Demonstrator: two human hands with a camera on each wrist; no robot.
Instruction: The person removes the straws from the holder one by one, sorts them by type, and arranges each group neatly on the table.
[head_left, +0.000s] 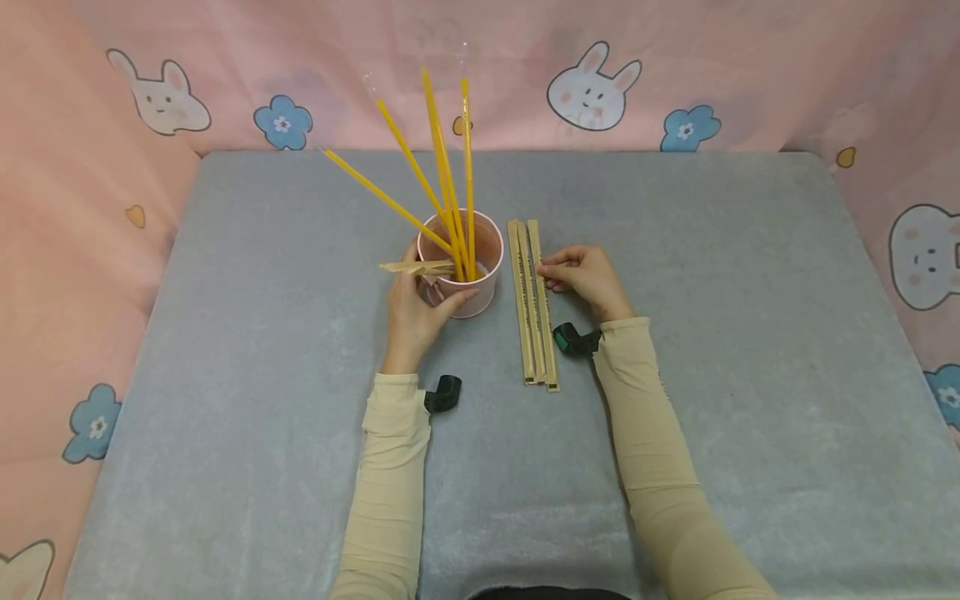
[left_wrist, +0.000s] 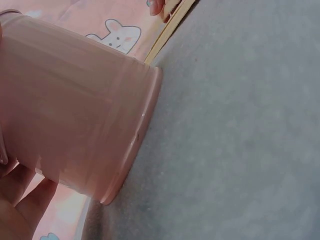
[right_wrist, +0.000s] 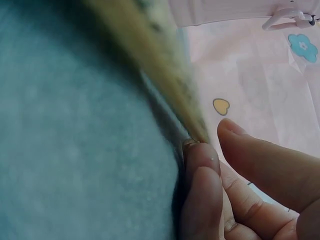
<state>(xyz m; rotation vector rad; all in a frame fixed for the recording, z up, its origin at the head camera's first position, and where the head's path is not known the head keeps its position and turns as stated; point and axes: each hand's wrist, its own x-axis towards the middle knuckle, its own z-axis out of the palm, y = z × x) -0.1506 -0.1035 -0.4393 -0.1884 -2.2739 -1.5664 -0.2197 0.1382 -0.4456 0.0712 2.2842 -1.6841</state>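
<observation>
In the head view a pink bucket [head_left: 474, 302] stands on the table, gripped by my left hand [head_left: 415, 321] with fingers around its left side and thumb at the front. Several long yellow straws [head_left: 408, 158] lean inside it, some with clear film past their tips. Brown paper strips [head_left: 416, 267] stick out over its left rim. To the right of the bucket lie several slim, brown paper-wrapped sticks [head_left: 525, 300], side by side. At the right edge of the row, my right hand [head_left: 588, 279] touches the outermost one; in the right wrist view the thumb [right_wrist: 270, 162] is apart from it.
A grey cloth covers the table [head_left: 750, 400]. Behind it and at both sides hangs a pink curtain [head_left: 495, 33] with rabbits and blue flowers. Each wrist carries a small black camera [head_left: 442, 393].
</observation>
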